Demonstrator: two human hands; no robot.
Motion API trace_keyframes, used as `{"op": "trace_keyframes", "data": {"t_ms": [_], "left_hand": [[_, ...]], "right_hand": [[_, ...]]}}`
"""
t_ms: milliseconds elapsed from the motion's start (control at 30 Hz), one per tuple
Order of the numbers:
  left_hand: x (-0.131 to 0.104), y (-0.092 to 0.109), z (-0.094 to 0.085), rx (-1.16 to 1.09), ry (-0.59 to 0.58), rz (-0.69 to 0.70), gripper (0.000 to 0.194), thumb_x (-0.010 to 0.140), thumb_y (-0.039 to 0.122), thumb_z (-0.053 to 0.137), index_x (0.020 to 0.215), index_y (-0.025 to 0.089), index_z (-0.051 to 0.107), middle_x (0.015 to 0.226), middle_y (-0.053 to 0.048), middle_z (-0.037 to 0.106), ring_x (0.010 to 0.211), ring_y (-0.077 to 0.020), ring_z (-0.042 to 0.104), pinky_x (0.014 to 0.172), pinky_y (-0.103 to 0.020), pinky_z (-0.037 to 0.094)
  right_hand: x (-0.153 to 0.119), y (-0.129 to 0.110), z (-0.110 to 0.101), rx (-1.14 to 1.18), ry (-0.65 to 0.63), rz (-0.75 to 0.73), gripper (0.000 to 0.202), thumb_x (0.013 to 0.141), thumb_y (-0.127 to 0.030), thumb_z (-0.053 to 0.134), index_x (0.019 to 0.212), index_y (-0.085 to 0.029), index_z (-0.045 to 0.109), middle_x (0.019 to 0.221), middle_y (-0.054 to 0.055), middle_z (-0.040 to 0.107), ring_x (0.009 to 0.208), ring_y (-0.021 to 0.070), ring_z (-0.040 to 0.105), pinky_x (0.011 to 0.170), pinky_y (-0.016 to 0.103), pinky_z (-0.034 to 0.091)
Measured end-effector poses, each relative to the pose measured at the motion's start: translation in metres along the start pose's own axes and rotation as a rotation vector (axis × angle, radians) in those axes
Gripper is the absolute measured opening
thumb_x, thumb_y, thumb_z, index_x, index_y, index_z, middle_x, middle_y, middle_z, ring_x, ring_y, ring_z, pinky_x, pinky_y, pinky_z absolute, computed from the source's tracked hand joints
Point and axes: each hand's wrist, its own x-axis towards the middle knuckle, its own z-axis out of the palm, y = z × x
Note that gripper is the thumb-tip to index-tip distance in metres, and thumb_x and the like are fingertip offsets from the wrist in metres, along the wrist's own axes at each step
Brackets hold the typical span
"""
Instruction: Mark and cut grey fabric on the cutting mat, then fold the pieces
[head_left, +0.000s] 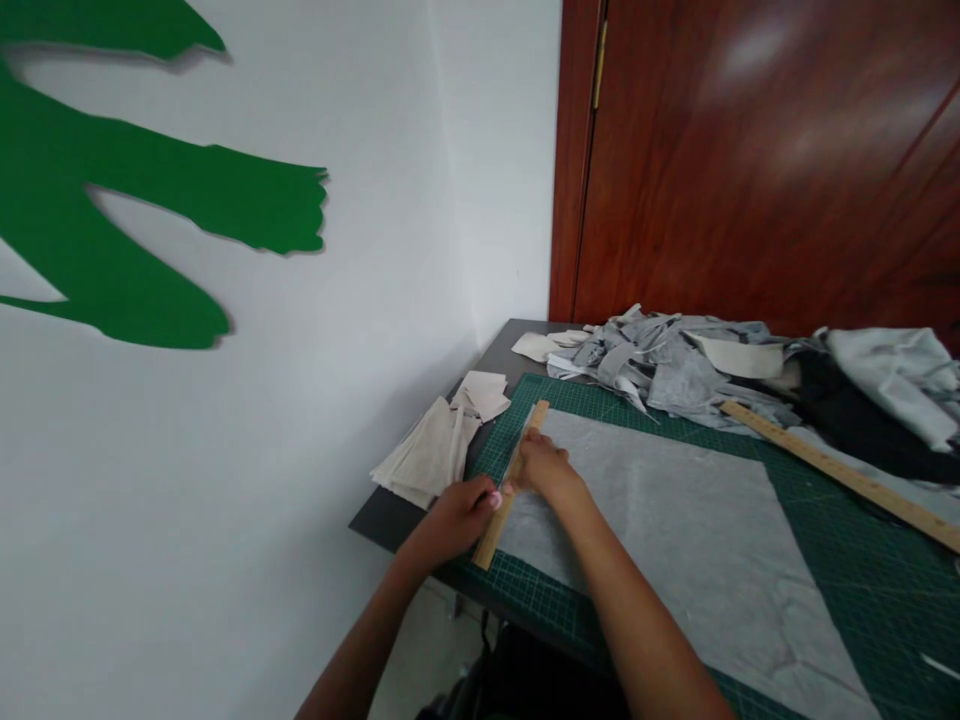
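Note:
A sheet of light grey fabric (660,510) lies flat on the green cutting mat (847,520). A short wooden ruler (487,545) lies along the fabric's left edge, and a thin pale strip shows beside its far end. My right hand (541,462) presses on the ruler with bent fingers, past its middle. Close by on the near side, my left hand (466,512) is closed at the ruler's left edge. Something small and pinkish shows at its fingertips; whether it is a tool or a nail I cannot make out. The two hands nearly touch.
Folded cream fabric pieces (424,455) lie left of the mat on the dark table (382,520). A heap of grey scraps (675,365) and black cloth (862,410) runs along the back. A longer wooden ruler (840,475) lies at the right. A white wall (360,420) borders the left.

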Motion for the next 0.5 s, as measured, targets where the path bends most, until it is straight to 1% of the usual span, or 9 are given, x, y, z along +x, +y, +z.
{"op": "trace_keyframes", "data": {"t_ms": [67,133,200,233,267,300,367,433,500], "left_hand": [[0.012,0.003,-0.02,-0.036,-0.068,0.05,0.027,0.096,0.039,0.047,0.078,0.021,0.057,0.072,0.002,0.058,0.071,-0.0155,0.055,0.064,-0.027,0.038],[0.029,0.005,-0.036,-0.079,-0.072,0.05,0.03,0.095,0.041,0.048,0.074,0.02,0.055,0.07,0.002,0.058,0.067,-0.0144,0.054,0.062,-0.026,0.038],[0.053,0.008,-0.045,-0.07,0.016,0.05,0.029,0.094,0.039,0.049,0.074,0.02,0.056,0.067,0.002,0.058,0.064,-0.0145,0.053,0.06,-0.026,0.038],[0.067,0.009,-0.047,-0.009,0.104,0.067,0.027,0.093,0.037,0.051,0.072,0.02,0.056,0.067,0.002,0.057,0.065,-0.0145,0.052,0.062,-0.026,0.037],[0.082,0.01,-0.046,0.049,0.206,0.06,0.026,0.091,0.035,0.054,0.07,0.02,0.056,0.065,0.002,0.056,0.065,-0.0145,0.051,0.063,-0.027,0.037],[0.099,0.011,-0.044,0.061,0.264,0.05,0.024,0.09,0.033,0.056,0.071,0.019,0.057,0.063,0.002,0.055,0.065,-0.0149,0.05,0.064,-0.027,0.036],[0.134,0.011,-0.034,0.048,0.34,0.046,0.019,0.092,0.03,0.054,0.078,0.019,0.06,0.069,0.001,0.059,0.07,-0.0155,0.053,0.067,-0.028,0.038],[0.167,0.007,-0.02,0.023,0.389,0.035,0.015,0.093,0.027,0.053,0.082,0.019,0.06,0.072,0.001,0.059,0.072,-0.0153,0.054,0.067,-0.027,0.039],[0.193,-0.001,-0.005,-0.003,0.425,0.01,0.01,0.093,0.022,0.051,0.098,0.019,0.06,0.071,0.003,0.058,0.069,-0.0149,0.054,0.066,-0.026,0.039]], "right_hand": [[-0.001,-0.002,-0.002,0.007,-0.004,0.004,0.061,0.065,-0.032,0.088,0.121,-0.021,0.066,0.144,0.019,0.049,0.134,0.038,0.044,0.099,0.049,0.042],[-0.003,-0.004,-0.004,0.011,-0.006,0.01,0.064,0.065,-0.032,0.088,0.124,-0.022,0.065,0.146,0.019,0.048,0.135,0.0379,0.043,0.1,0.049,0.042],[-0.004,-0.006,-0.006,0.015,-0.009,0.015,0.071,0.065,-0.033,0.089,0.129,-0.023,0.062,0.149,0.02,0.044,0.137,0.0382,0.042,0.101,0.051,0.042],[-0.005,-0.007,-0.006,0.018,-0.012,0.016,0.075,0.064,-0.034,0.089,0.132,-0.023,0.06,0.151,0.02,0.043,0.138,0.0383,0.041,0.102,0.052,0.041],[-0.005,-0.008,-0.007,0.021,-0.015,0.019,0.079,0.064,-0.035,0.09,0.135,-0.023,0.058,0.152,0.02,0.042,0.138,0.0383,0.041,0.103,0.054,0.041],[-0.004,-0.009,-0.008,0.023,-0.018,0.023,0.083,0.063,-0.034,0.09,0.138,-0.023,0.056,0.152,0.02,0.042,0.139,0.0385,0.04,0.104,0.055,0.04],[-0.004,-0.01,-0.009,0.024,-0.024,0.031,0.087,0.062,-0.032,0.09,0.14,-0.022,0.054,0.152,0.021,0.042,0.139,0.0391,0.04,0.105,0.057,0.04],[-0.004,-0.011,-0.01,0.02,-0.029,0.036,0.086,0.063,-0.03,0.089,0.14,-0.022,0.054,0.154,0.021,0.041,0.14,0.0396,0.039,0.105,0.058,0.039],[-0.004,-0.011,-0.011,0.017,-0.038,0.031,0.082,0.064,-0.029,0.088,0.139,-0.022,0.055,0.155,0.021,0.039,0.14,0.0393,0.039,0.105,0.058,0.039]]}}
